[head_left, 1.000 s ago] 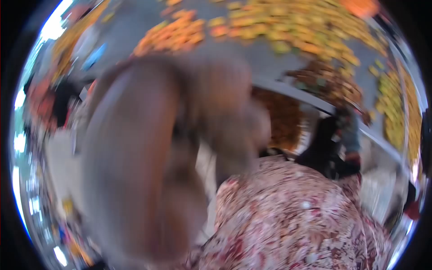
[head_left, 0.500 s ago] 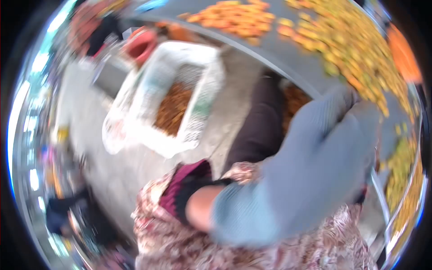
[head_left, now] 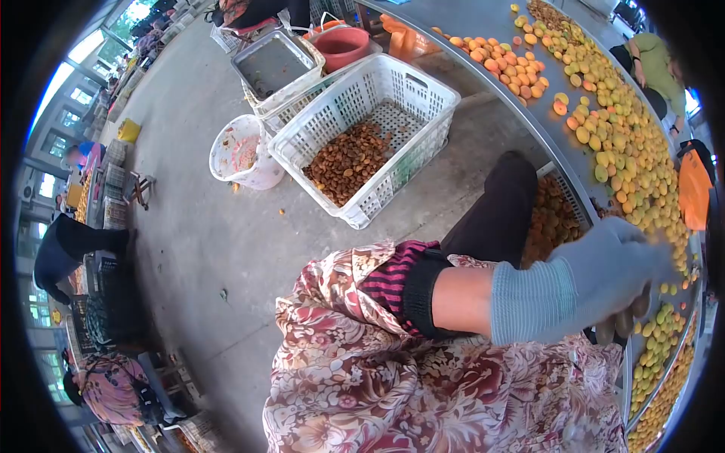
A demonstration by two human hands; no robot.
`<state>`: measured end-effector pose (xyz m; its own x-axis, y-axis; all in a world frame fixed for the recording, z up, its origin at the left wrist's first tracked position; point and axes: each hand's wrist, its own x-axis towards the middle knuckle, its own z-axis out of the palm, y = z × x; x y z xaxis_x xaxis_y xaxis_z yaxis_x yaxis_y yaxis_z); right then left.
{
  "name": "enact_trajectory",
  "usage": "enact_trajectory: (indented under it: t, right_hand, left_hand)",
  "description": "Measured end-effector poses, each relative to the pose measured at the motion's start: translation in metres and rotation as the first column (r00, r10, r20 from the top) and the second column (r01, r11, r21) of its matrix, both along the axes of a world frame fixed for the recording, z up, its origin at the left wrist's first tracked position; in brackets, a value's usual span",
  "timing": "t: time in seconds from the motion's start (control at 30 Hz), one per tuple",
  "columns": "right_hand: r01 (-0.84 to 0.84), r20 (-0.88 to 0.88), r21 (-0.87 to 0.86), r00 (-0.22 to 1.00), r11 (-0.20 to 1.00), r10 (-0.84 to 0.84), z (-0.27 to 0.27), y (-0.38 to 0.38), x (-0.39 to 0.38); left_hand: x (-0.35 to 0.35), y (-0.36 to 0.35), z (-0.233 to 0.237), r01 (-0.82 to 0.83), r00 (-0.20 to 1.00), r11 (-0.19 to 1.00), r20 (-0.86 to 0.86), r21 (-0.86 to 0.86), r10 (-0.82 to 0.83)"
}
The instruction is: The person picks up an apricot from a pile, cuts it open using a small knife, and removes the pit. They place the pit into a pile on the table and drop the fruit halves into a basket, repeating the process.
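Observation:
My left hand (head_left: 608,260), in a grey-blue knit glove, reaches across to the right beside the metal table (head_left: 529,106). Motion smears its fingertips, so what they hold cannot be made out. Just below it, mostly hidden behind it, my right hand (head_left: 621,323) shows only dark, stained gloved fingers, curled together. Yellow-orange fruits (head_left: 627,166) are spread over the table beyond both hands. A separate group of more orange fruits (head_left: 506,66) lies nearer the table's inner edge. Under that edge, by my dark-trousered leg, a crate (head_left: 563,177) holds brown pieces.
A white crate (head_left: 411,79) with brown pits stands on the floor, beside a white bucket (head_left: 260,170), a red basin (head_left: 343,47) and a grey tray (head_left: 273,68). A person in green (head_left: 657,64) is across the table. Other people are at the left.
The view has shifted and become sharper. My left hand now appears lower and farther right, its glove less stretched across the view. Dark fingers of my right hand now show beneath it.

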<state>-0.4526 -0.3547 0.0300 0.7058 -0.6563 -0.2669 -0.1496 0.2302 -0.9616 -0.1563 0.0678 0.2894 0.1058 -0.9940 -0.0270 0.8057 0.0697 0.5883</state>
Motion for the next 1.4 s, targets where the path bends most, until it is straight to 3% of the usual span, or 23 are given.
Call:
enact_trajectory:
  t: [0.03, 0.1, 0.17, 0.2, 0.27, 0.3, 0.37, 0.43, 0.6, 0.93, 1.3, 1.37, 1.4]
  right_hand:
    - [-0.015, 0.019, 0.025, 1.000, 1.000, 0.015, -0.001, 0.003, 0.003]
    - [-0.024, 0.054, 0.082, 0.998, 0.996, 0.020, -0.004, 0.007, 0.008]
    - [0.086, 0.097, 0.107, 0.991, 0.991, -0.096, -0.006, 0.015, 0.023]
    - [0.198, 0.129, 0.104, 0.969, 0.975, -0.210, -0.006, 0.020, 0.034]
    - [0.442, 0.187, 0.109, 0.870, 0.890, -0.455, -0.005, 0.029, 0.056]
    - [0.531, 0.123, 0.152, 0.826, 0.833, -0.549, 0.047, 0.077, 0.068]
    - [0.597, 0.169, 0.119, 0.775, 0.793, -0.609, 0.101, 0.122, 0.088]
    - [0.616, 0.029, 0.012, 0.788, 0.788, -0.616, 0.053, 0.076, 0.058]
    - [0.753, -0.086, 0.020, 0.657, 0.658, -0.749, 0.076, 0.095, 0.078]
    - [0.795, -0.097, 0.082, 0.607, 0.601, -0.789, 0.088, 0.096, 0.085]
    - [0.829, -0.174, 0.075, 0.558, 0.554, -0.811, 0.087, 0.093, 0.084]
    - [0.778, -0.136, 0.097, 0.629, 0.621, -0.766, 0.088, 0.091, 0.080]
    - [0.799, -0.067, 0.099, 0.600, 0.593, -0.797, 0.091, 0.093, 0.084]
  left_hand:
    - [-0.002, 0.003, 0.000, 0.003, 1.000, 1.000, 0.004, -0.009, -0.003]
    - [-0.006, 0.011, 0.005, 0.117, 0.966, 0.990, 0.222, 0.081, -0.132]
    - [-0.012, 0.026, 0.013, 0.080, 0.988, 0.992, 0.127, 0.102, -0.093]
    - [-0.016, 0.029, 0.025, 0.214, 0.965, 0.975, 0.142, 0.067, -0.221]
    - [-0.018, 0.038, 0.055, -0.019, 0.916, 0.977, 0.395, 0.212, -0.068]
    - [-0.018, 0.028, 0.063, -0.161, 0.857, 0.956, 0.516, 0.244, 0.013]
    - [-0.023, -0.011, 0.064, 0.060, 0.846, 0.966, 0.501, 0.253, -0.184]
    - [-0.021, -0.010, 0.043, 0.156, 0.819, 0.948, 0.500, 0.278, -0.282]
    - [-0.010, -0.057, 0.024, 0.266, 0.773, 0.936, 0.530, 0.231, -0.350]
    - [-0.003, -0.122, 0.020, 0.376, 0.717, 0.926, 0.624, 0.026, -0.309]
    - [0.012, -0.187, 0.019, 0.566, 0.610, 0.815, 0.726, -0.120, -0.317]
    - [0.018, -0.201, 0.017, 0.580, 0.600, 0.798, 0.748, -0.163, -0.283]
    - [0.020, -0.210, 0.016, 0.586, 0.596, 0.787, 0.760, -0.191, -0.260]
